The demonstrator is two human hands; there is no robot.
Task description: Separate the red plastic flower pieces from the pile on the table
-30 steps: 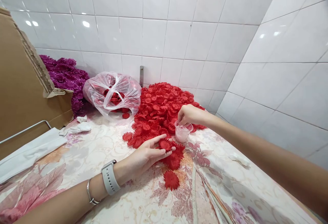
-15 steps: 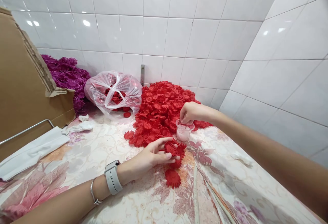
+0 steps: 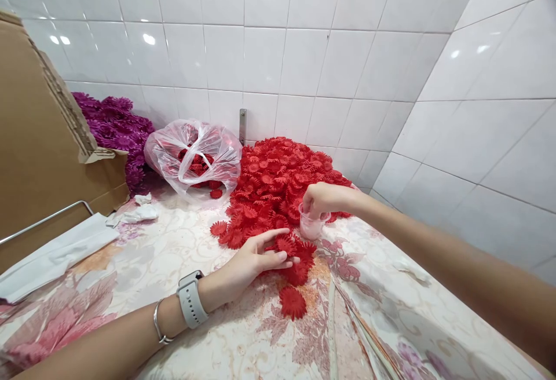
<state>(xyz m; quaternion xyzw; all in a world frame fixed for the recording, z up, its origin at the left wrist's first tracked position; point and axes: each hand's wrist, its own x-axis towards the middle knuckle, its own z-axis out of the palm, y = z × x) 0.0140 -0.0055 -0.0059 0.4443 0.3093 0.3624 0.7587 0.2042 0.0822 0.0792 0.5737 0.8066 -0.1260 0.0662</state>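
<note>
My left hand lies on the flowered cloth at the near edge of a big heap of red fabric flowers. Its thumb and fingers pinch one red flower from a small cluster. My right hand reaches over a small clear plastic cup that stands by the heap. Its fingertips are bunched together and dip into the cup's mouth; what they hold is hidden. A single red flower lies apart on the cloth, nearer to me.
A clear plastic bag with more red flowers sits left of the heap. Purple flowers are piled at the back left beside a cardboard box. White cloth and a metal rail lie at the left. Tiled walls close the back and right.
My left hand has shifted a little among the near flowers and keeps its pinch on one. My right hand has stayed at the cup, its fingers lower over the rim.
</note>
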